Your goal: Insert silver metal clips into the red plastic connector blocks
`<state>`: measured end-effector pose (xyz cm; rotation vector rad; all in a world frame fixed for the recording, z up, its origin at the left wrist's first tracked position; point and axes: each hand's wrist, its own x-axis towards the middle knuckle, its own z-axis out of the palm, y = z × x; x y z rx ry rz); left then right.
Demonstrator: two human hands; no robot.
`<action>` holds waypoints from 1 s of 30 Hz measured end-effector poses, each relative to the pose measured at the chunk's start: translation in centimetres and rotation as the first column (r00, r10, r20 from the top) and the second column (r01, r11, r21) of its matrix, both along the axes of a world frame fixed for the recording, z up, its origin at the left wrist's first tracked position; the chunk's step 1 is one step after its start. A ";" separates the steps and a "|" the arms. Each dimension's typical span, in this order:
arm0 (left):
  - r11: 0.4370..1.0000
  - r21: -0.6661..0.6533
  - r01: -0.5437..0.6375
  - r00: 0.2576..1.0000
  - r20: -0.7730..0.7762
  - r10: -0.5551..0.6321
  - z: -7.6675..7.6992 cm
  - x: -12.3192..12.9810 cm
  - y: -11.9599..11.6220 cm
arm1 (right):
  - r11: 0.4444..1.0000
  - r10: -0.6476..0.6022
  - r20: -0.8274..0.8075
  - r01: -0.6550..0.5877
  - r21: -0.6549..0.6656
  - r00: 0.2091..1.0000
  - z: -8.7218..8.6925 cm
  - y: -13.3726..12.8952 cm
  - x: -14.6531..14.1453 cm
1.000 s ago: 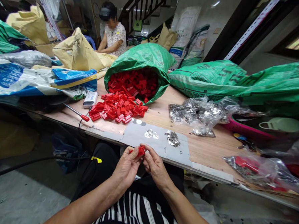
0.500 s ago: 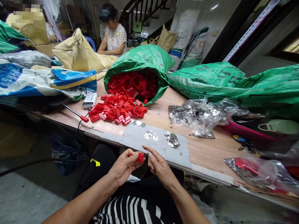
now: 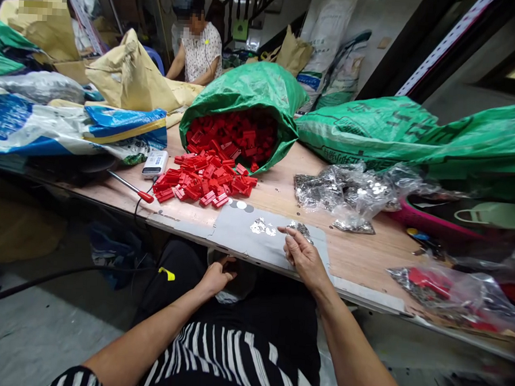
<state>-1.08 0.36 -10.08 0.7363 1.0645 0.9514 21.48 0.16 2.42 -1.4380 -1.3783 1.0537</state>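
My left hand is low, just under the table's front edge, over a pale bag between my knees. Its thumb and forefinger are apart, and no red piece shows in it. My right hand hovers over the right part of a grey mat, forefinger stretched out toward the left and other fingers bent. Anything under those bent fingers is hidden. Small flat metal pieces lie left of the fingertip; a darker metal heap is partly behind the hand. Red plastic pieces are piled beyond the mat.
A green sack lies with its mouth facing me, full of red pieces. Clear bags of metal parts and a pink basket stand right. A red-handled tool and white device lie left. Another person sits opposite.
The red plastic piece is gone from my left hand, which has dropped below the table edge. My right hand has moved right and forward over the mat. The view has shifted slightly.
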 end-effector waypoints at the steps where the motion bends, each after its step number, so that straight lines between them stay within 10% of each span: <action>1: 1.000 0.005 -0.014 1.000 -0.006 0.014 -0.1 -0.1 -0.1 | 1.000 -0.001 -0.005 0.001 -0.003 1.000 -0.1 0.0 0.0; 16: 0.990 0.140 -0.018 0.966 -0.253 0.053 -1.4 -0.6 -0.1 | 0.987 0.102 0.220 -0.127 0.101 0.970 0.5 3.1 -2.1; 30: 0.959 0.281 0.047 0.908 -0.412 0.076 -0.6 -0.6 0.1 | 0.891 0.105 0.804 -0.415 0.186 0.585 -0.8 12.2 -10.7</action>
